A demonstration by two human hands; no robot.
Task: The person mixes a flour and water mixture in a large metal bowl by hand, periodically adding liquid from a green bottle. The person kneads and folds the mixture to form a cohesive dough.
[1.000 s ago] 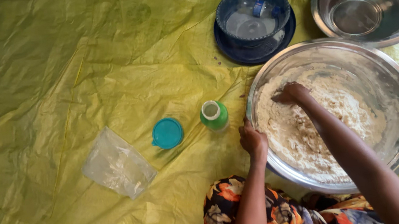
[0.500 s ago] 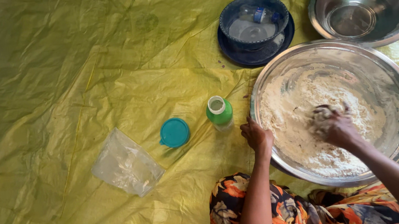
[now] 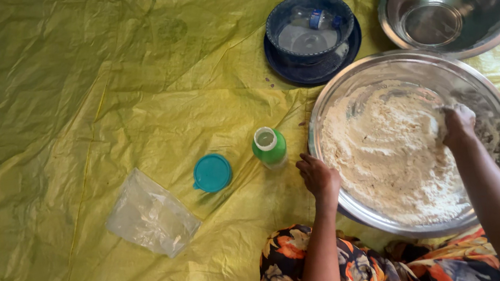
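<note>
Head view: right hand (image 3: 458,123) curled shut, buried in dry flour (image 3: 390,156) inside big steel bowl (image 3: 323,119); left hand (image 3: 319,176) clasping rim. Mixing barely underway, no dough yet.
</note>
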